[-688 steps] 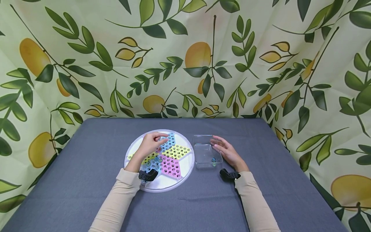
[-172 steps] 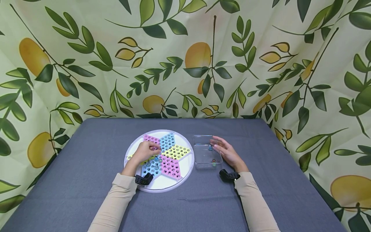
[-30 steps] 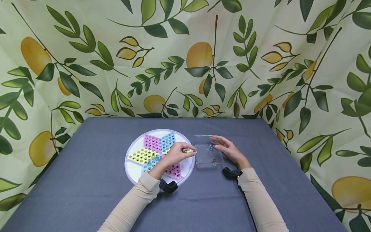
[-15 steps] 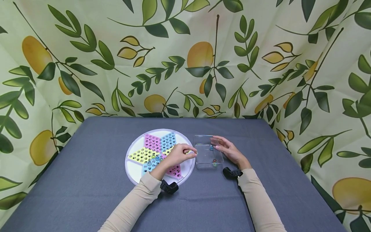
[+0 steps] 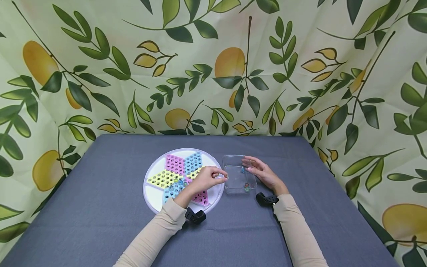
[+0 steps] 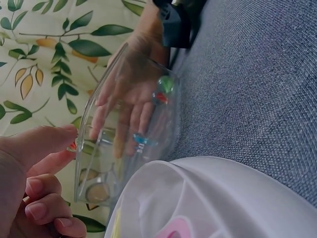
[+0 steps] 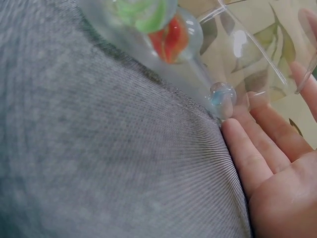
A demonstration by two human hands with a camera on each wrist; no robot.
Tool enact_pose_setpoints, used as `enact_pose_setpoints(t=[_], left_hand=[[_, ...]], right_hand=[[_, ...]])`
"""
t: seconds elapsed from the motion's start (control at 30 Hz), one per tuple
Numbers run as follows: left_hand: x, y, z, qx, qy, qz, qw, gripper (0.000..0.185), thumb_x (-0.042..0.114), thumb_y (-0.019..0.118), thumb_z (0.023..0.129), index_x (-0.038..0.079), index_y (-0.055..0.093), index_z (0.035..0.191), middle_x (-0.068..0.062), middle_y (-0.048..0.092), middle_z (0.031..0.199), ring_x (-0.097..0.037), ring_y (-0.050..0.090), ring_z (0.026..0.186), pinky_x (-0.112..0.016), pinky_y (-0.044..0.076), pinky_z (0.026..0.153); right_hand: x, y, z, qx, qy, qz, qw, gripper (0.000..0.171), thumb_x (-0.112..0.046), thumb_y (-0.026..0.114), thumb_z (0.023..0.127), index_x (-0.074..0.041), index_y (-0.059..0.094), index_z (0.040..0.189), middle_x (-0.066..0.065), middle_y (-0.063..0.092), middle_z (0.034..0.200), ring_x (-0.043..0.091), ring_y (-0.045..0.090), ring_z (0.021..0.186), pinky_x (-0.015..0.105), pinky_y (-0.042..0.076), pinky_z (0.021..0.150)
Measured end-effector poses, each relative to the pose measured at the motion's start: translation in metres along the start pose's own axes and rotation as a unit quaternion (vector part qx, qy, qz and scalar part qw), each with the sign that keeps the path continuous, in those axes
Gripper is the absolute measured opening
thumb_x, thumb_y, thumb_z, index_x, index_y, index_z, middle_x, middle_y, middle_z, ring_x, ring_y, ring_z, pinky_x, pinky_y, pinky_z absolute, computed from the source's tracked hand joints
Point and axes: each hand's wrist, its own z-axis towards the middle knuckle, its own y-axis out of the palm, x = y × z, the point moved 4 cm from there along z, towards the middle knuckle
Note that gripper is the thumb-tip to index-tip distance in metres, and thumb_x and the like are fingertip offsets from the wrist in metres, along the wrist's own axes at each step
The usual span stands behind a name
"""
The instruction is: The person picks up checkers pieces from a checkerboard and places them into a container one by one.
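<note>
Head view first: the left hand [image 5: 207,178] hovers at the left wall of the clear rectangular plastic box [image 5: 233,163], thumb and forefinger pinched in a tight grip on something too small to make out from here. Left of the box sits the round white board with its pink, blue and yellow star of holes [image 5: 154,193] — a few glass marbles [image 5: 176,182] rest in the holes near its centre. The right hand [image 5: 264,174] lies flat against the right wall of the box, fingers straight and relaxed, gripping nothing. All of it rests on the grey cloth-covered worktop [image 5: 100,207], with a lemon-and-leaf patterned curtain [image 5: 213,66] behind the box.

Left wrist view: the thumb and fingers are curled just beside the box rim, and a small red-orange marble [image 6: 73,146] peeks out between thumb and fingertip — pinched. Inside the box lie a green marble [image 6: 166,84], a red marble [image 6: 159,97] touching it, and a blue marble [image 6: 138,139] further along the floor.

Right wrist view: the straight fingers [image 7: 257,148] touch the wall of the box, the blue marble just beside them, inside.
</note>
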Motion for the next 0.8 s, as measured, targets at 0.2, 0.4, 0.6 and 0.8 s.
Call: enact_pose_setpoints(t=[0.2,0.4,0.6,0.8], left_hand=[[0.0,0.001,0.001,-0.006,0.01,0.0,0.9999,0.022,0.015,0.071,0.086,0.001,0.074,0.102,0.005,0.034,0.063,-0.004,0.031,0.06,-0.015,0.026,0.057],[0.0,0.0,-0.001,-0.011,0.013,-0.007,0.9998,0.025,0.014,0.07,0.086,-0.001,0.072,0.107,0.005,0.033,0.064,-0.004,0.03,0.06,-0.016,0.027,0.058],[-0.004,-0.01,-0.008,-0.008,0.001,-0.01,0.9999,0.026,0.016,0.069,0.087,0.001,0.072,0.108,0.005,0.033,0.064,-0.006,0.03,0.061,-0.016,0.028,0.059],[-0.012,-0.024,-0.015,0.003,-0.014,-0.001,0.9999,0.026,0.017,0.07,0.086,0.003,0.072,0.108,0.005,0.036,0.066,-0.006,0.033,0.063,-0.016,0.03,0.058]], right_hand=[[0.002,-0.001,0.001,0.003,-0.005,0.0,1.0,0.057,-0.017,0.054,0.098,-0.005,0.03,0.149,0.026,0.032,0.153,-0.004,0.049,0.125,0.009,0.037,0.099],[0.003,-0.001,0.002,0.002,-0.016,0.006,1.0,0.056,-0.015,0.053,0.098,-0.003,0.03,0.148,0.028,0.032,0.152,-0.009,0.049,0.12,0.007,0.038,0.097],[0.003,-0.001,0.001,-0.004,-0.018,0.016,1.0,0.057,-0.015,0.054,0.098,-0.003,0.029,0.148,0.027,0.031,0.153,-0.009,0.05,0.12,0.007,0.039,0.098],[0.004,-0.002,0.001,-0.005,-0.013,0.015,1.0,0.057,-0.014,0.053,0.098,-0.005,0.029,0.149,0.025,0.032,0.154,-0.01,0.049,0.119,0.006,0.038,0.097]])
